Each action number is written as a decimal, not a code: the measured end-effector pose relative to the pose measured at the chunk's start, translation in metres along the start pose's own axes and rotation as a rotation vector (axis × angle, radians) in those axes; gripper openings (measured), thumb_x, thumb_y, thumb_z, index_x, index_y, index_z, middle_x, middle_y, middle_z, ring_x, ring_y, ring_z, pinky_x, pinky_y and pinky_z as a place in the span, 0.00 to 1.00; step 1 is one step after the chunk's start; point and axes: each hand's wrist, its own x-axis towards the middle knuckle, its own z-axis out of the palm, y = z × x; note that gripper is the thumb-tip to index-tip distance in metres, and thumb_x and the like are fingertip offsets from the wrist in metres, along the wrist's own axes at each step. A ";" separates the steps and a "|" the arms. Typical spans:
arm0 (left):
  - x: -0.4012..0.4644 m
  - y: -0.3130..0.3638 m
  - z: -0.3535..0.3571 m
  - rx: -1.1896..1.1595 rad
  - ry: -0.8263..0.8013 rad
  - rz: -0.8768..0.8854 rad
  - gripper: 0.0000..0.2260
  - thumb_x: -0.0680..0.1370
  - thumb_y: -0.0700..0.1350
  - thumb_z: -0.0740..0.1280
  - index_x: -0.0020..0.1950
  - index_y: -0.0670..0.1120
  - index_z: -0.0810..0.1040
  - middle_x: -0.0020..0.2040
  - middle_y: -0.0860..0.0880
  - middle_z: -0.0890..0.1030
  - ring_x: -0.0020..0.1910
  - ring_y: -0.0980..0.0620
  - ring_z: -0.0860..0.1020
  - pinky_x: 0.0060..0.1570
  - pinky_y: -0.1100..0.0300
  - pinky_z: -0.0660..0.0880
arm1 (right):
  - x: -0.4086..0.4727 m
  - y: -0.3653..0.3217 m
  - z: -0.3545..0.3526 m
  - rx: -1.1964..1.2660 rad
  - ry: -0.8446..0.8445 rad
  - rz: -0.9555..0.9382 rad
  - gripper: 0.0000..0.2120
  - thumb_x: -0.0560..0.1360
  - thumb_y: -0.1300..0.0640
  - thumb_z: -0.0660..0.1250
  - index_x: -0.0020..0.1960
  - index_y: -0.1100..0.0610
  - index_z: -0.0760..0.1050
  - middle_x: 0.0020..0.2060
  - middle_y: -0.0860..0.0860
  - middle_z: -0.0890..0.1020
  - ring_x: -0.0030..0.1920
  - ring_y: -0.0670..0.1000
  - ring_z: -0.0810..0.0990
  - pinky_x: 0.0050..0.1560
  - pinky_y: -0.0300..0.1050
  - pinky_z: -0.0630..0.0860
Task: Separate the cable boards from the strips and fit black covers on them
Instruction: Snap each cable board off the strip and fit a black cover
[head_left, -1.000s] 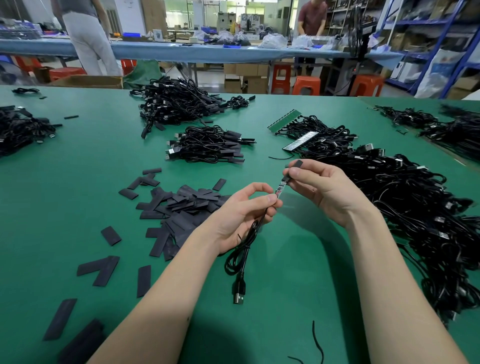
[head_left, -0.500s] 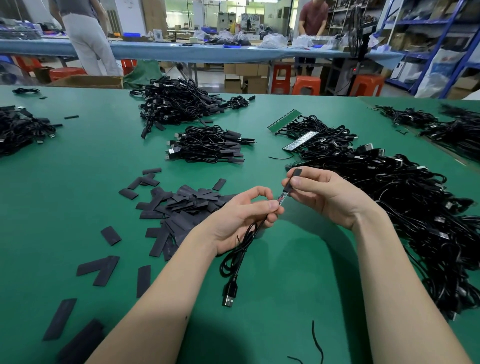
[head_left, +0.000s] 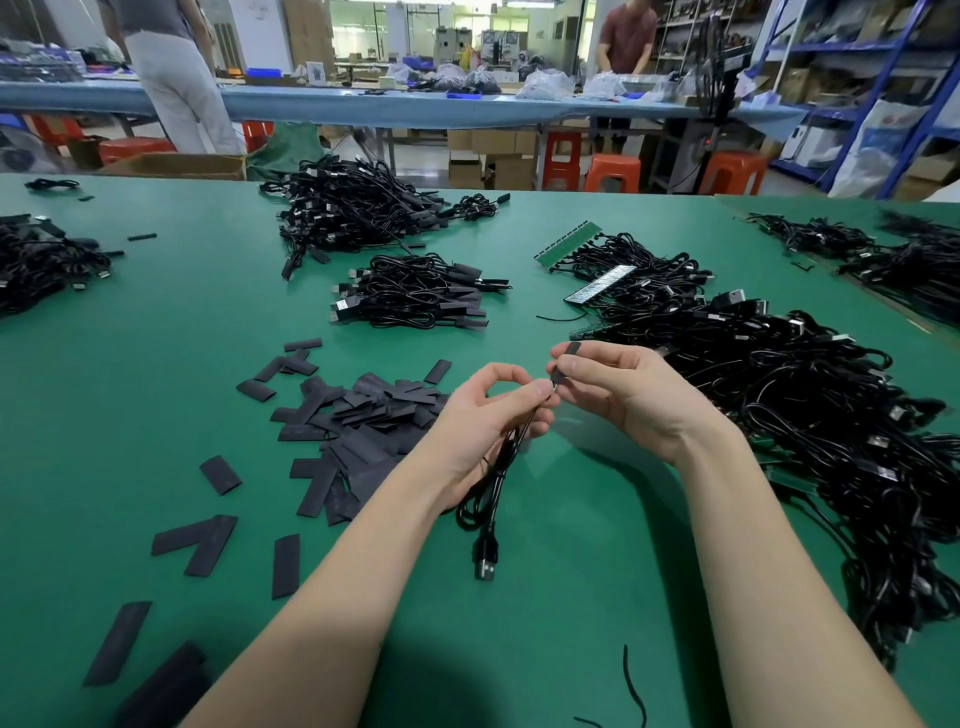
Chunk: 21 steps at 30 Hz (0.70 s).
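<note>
Now that the black cover (head_left: 573, 348) has slid nearly all the way down, the little board that was showing between the hands a second ago is pretty much hidden. Right hand (head_left: 618, 395) pinches the cover between thumb and curled fingers, left hand (head_left: 488, 421) pinches the cable (head_left: 498, 467) right at the cover's mouth, fingertips almost touching. USB plug (head_left: 485, 564) dangles over the green table (head_left: 104, 405). Looks basically fitted to me, so it probably joins the finished pile (head_left: 415, 293) next.
</note>
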 end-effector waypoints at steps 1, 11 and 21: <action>0.001 -0.003 0.001 0.070 0.042 0.064 0.10 0.75 0.40 0.74 0.51 0.44 0.74 0.41 0.46 0.85 0.35 0.53 0.80 0.39 0.65 0.78 | 0.001 0.000 0.000 0.019 0.031 -0.005 0.15 0.67 0.62 0.73 0.53 0.64 0.81 0.42 0.55 0.86 0.41 0.48 0.85 0.45 0.35 0.81; 0.003 -0.014 0.005 0.282 0.209 0.367 0.06 0.73 0.36 0.77 0.44 0.45 0.83 0.38 0.45 0.85 0.35 0.49 0.84 0.39 0.62 0.80 | 0.004 0.003 0.002 0.081 0.120 -0.026 0.11 0.66 0.61 0.75 0.46 0.65 0.83 0.39 0.55 0.85 0.41 0.49 0.85 0.45 0.35 0.81; 0.000 -0.012 0.009 0.336 0.206 0.399 0.07 0.73 0.34 0.76 0.42 0.46 0.84 0.35 0.50 0.85 0.33 0.52 0.83 0.38 0.65 0.79 | 0.005 0.004 0.003 0.095 0.135 -0.001 0.07 0.72 0.64 0.73 0.48 0.66 0.82 0.39 0.55 0.85 0.39 0.48 0.85 0.43 0.34 0.81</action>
